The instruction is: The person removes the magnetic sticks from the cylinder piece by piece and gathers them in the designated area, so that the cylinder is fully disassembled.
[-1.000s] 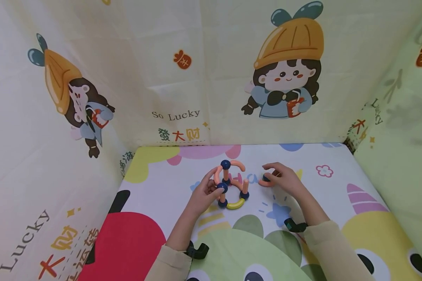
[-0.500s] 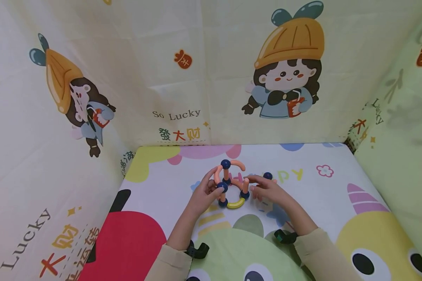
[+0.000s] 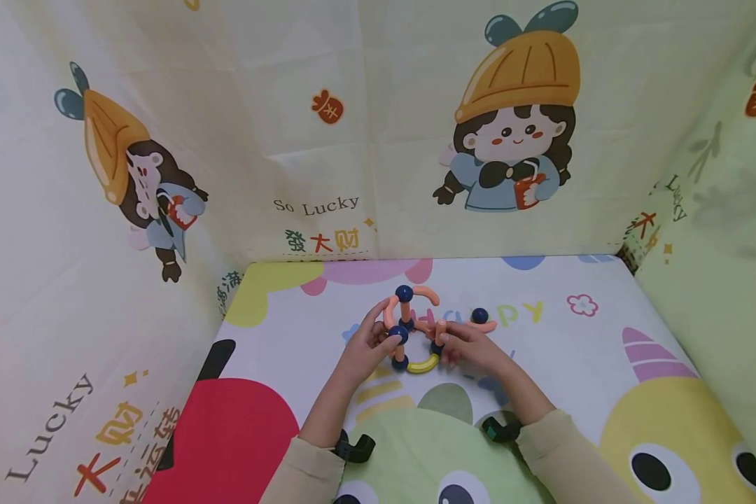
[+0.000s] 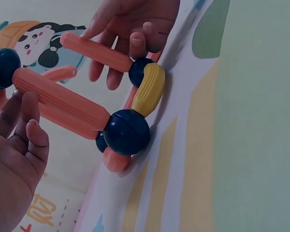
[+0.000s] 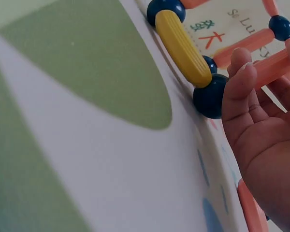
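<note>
A framework of dark blue balls and orange rods, with a yellow curved rod (image 3: 423, 365) at its front, stands on the printed cloth. My left hand (image 3: 365, 350) grips its upper left ball (image 3: 398, 335) between thumb and fingers. On the framework's right side my right hand (image 3: 475, 348) has thumb and fingers around the upright orange rod (image 3: 440, 329). In the left wrist view that rod (image 4: 96, 53) rises from a blue ball beside the yellow piece (image 4: 150, 89). The right wrist view shows curled fingers at the rod (image 5: 272, 67), just above the ball (image 5: 210, 99).
Right of the framework, behind my right hand, a loose blue ball (image 3: 480, 316) sits by an orange curved rod (image 3: 491, 326). A printed cloth wall (image 3: 403, 231) rises along the table's back edge, with others at both sides.
My right hand has left the loose ball and curved rod, moved left to the framework and taken hold of its upright rod. My left hand has stayed in place.
</note>
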Demonstrator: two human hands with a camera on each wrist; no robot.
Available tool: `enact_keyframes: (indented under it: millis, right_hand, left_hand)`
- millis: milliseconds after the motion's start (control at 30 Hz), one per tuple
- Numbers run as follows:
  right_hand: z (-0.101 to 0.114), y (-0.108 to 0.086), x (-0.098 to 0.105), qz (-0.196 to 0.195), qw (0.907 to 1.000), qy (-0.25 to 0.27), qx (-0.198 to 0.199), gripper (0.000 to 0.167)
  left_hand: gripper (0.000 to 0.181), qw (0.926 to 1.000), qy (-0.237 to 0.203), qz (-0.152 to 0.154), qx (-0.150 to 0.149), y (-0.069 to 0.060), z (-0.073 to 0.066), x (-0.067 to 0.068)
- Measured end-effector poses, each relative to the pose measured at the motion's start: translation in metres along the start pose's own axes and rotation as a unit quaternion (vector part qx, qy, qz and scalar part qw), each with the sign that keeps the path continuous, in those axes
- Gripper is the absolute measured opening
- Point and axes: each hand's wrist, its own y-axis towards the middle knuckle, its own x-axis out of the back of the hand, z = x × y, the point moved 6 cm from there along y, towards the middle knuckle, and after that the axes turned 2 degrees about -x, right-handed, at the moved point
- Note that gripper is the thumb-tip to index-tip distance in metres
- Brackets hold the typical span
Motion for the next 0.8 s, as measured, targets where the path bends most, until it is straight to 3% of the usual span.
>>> enact_keyframes:
  millis: [233,533,800]
  right_hand:
    - [-0.008,0.001,0.001,-0.012,0.9992,0.024,-0.029,0.051]
    - [-0.016,0.000,0.004,-0.026,0.9991,0.015,-0.029,0.046]
    - [-0.013,0.001,0.003,-0.027,0.9995,-0.016,-0.007,0.041]
  left_hand:
    - [0.074,0.9993,0.024,-0.025,0.010,0.008,0.024,0.004]
    - [0.076,0.9986,0.031,-0.040,-0.014,0.008,0.030,0.004]
    - [0.077,0.9990,0.017,-0.042,0.003,0.006,0.039,0.002]
